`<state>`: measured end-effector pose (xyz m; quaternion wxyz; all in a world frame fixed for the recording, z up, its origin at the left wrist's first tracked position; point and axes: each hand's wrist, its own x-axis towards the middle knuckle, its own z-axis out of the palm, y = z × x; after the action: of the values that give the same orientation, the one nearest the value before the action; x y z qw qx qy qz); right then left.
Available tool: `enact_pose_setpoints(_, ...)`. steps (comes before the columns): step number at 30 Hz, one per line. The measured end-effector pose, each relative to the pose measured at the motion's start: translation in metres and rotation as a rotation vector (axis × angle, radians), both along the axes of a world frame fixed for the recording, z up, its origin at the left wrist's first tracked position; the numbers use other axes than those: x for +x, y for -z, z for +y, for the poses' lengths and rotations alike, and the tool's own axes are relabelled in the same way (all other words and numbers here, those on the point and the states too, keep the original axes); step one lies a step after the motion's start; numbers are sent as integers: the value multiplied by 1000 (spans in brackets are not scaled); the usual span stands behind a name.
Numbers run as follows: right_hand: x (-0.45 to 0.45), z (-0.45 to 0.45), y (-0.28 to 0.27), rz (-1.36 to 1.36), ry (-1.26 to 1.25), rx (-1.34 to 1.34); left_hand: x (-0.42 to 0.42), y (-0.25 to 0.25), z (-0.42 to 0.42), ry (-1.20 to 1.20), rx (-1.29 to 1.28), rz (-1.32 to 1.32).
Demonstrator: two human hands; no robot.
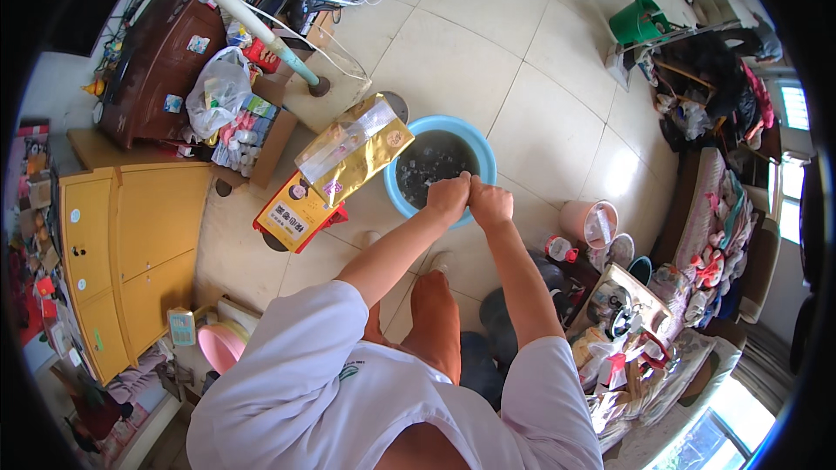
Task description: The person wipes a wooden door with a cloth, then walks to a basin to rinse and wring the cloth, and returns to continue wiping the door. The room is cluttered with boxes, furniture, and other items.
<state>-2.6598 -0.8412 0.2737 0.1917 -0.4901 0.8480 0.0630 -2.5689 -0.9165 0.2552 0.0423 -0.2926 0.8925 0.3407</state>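
Note:
Both hands are drawn together in fists over the near edge of a light-blue plastic basin (486, 155) on the floor. My left hand (448, 198) and my right hand (491, 201) touch at the thumb side, with fingers curled in. No object shows between them; anything inside the fists is hidden. The basin holds dark, murky water (436, 156) with pale bits or glints on its surface. Just left of the basin lies a large gold foil package (366, 163), partly over a yellow and red printed box (287, 219).
A pole (281, 46) stands in a square base (333, 94) beyond the package. At left are a carton of small bottles (251, 143) and a yellow cabinet (157, 215). A pink bin (575, 225), a plastic bottle (558, 248) and a cluttered tray (646, 287) stand right.

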Motion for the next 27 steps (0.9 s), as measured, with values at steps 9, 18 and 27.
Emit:
enact_pose_setpoints(9, -17, 15, -29, 14, -71, -82, -12, -51, 12, 3, -42, -65)
enact_pose_setpoints(18, -35, 20, -60, -147, -77, -18, -24, -62, 31, -179, 63, -3)
enact_pose_setpoints(27, -42, 21, -86, -347, -50, -362, 36, -81, 20, -314, 49, 11)
